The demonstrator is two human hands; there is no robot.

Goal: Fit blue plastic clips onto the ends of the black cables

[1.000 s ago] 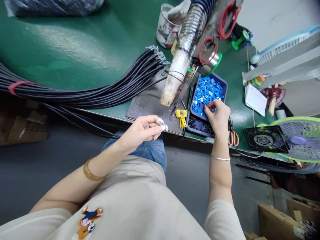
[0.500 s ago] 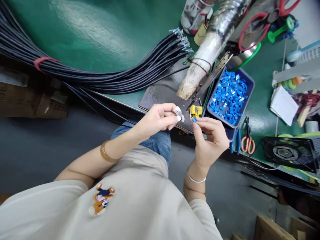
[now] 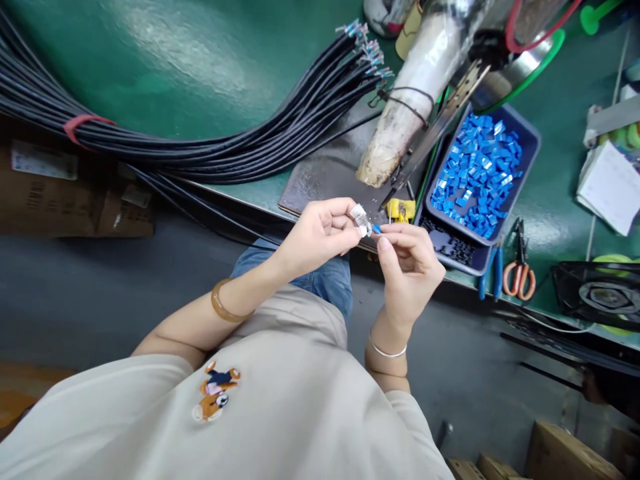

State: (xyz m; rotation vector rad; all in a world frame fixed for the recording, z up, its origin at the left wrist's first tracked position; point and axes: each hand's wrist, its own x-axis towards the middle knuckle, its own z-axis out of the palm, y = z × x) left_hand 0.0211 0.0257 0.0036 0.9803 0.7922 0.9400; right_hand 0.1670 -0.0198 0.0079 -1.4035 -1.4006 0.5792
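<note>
My left hand [image 3: 320,233] pinches a small white connector piece [image 3: 360,217] between thumb and fingers, held over my lap at the bench edge. My right hand [image 3: 407,263] pinches a small blue part [image 3: 376,229] and holds it right against the white piece, so the two hands meet. A dark blue tray [image 3: 531,143] heaped with several more blue parts sits just right of the hands on the bench.
A thick bundle of black cables [image 3: 210,150] with stripped ends lies across the green bench. A foil-wrapped tube [image 3: 417,87] slants down over a dark mat [image 3: 325,180]. Orange-handled scissors [image 3: 517,273], a yellow tool [image 3: 400,210] and a fan [image 3: 600,293] lie right.
My right hand left the blue tray holding one blue part and came left to meet my left hand. The left hand rose slightly toward it. The view shifted down and right.
</note>
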